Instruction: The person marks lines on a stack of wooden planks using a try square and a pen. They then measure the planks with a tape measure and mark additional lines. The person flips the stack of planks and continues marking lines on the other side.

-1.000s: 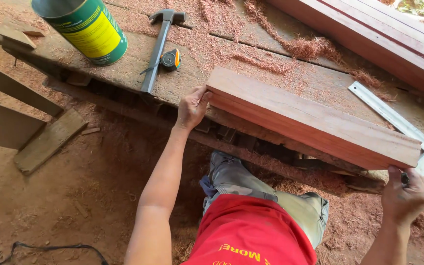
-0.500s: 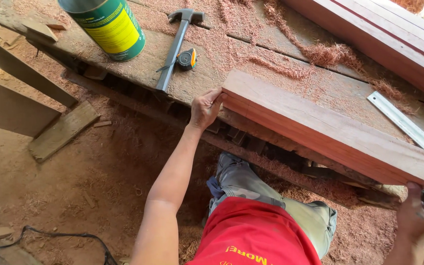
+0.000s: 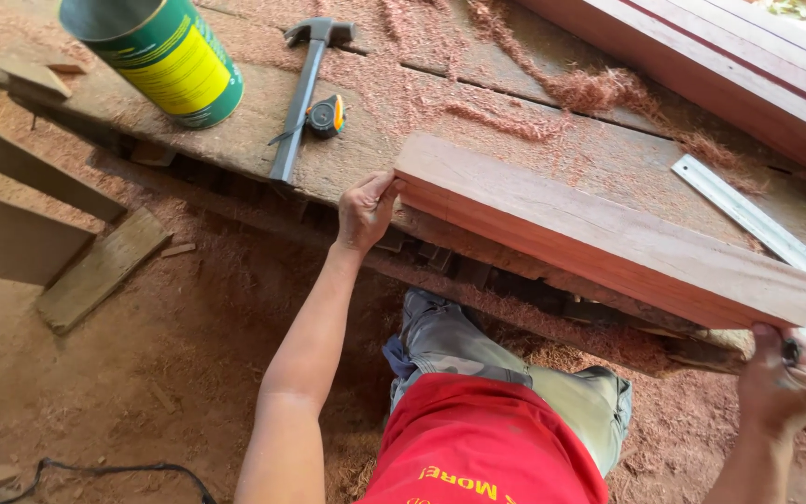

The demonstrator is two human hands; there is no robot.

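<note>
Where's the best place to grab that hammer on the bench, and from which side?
Take the hammer by the lower part of its long dark handle, near the bench edge, coming from the near side. The handle points toward the person and its end slightly overhangs the edge, so fingers can likely wrap under it. The tape measure lies close on the right, so come in from the left.

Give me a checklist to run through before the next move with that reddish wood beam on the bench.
1. Left hand on the near left end of the reddish beam: ok, fingers wrap the corner.
2. Right hand on the beam's right end: cannot tell, it sits just below the end, contact unclear.
3. Beam supported: ok, it lies flat along the edge of the plank bench.
4. Metal square clear of the beam: not ok, its end lies right by the beam's right end.
5. Hammer and tape measure clear: ok, both lie apart to the left.
6. Green can clear: ok, far left.
</note>
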